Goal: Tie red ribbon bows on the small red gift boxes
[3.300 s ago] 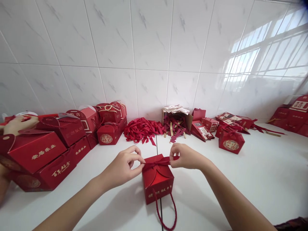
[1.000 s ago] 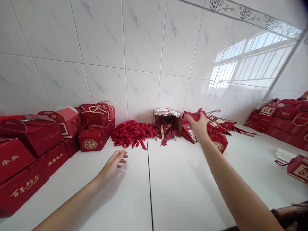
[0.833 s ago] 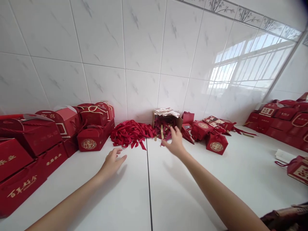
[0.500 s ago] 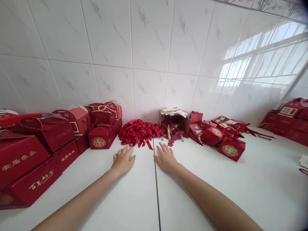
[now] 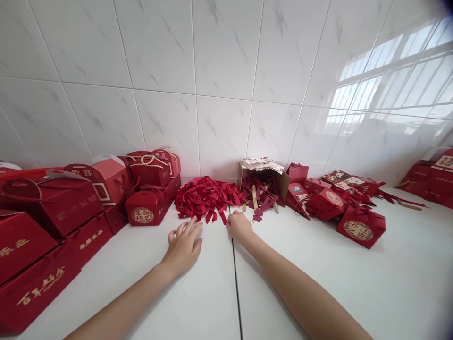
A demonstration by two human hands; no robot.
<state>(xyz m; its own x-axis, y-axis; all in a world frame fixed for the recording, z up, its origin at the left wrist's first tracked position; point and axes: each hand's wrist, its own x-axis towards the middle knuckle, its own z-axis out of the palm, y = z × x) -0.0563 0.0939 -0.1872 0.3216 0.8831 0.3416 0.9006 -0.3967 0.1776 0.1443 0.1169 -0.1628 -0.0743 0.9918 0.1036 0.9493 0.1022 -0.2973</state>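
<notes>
A heap of red ribbons [image 5: 208,196] lies against the tiled wall. My right hand [image 5: 239,227] is at its front right edge, fingers closed on the end of a red ribbon [image 5: 222,216]. In front of the heap my left hand [image 5: 182,248] hovers low over the white table, palm down, fingers apart, with nothing in it. Right of the heap, an open box on its side [image 5: 283,185] spills dark red tags and gold strips, with white and red cards [image 5: 262,164] on top.
Red gift boxes [image 5: 92,236] are stacked along the left. More small red boxes [image 5: 361,226] lie right of the open box, with others at the far right. A dark seam [image 5: 236,283] runs down the white table [image 5: 198,302].
My right hand has closed at the ribbon heap's front edge. My left hand has shifted slightly, still open. The view has moved a little closer to the heap.
</notes>
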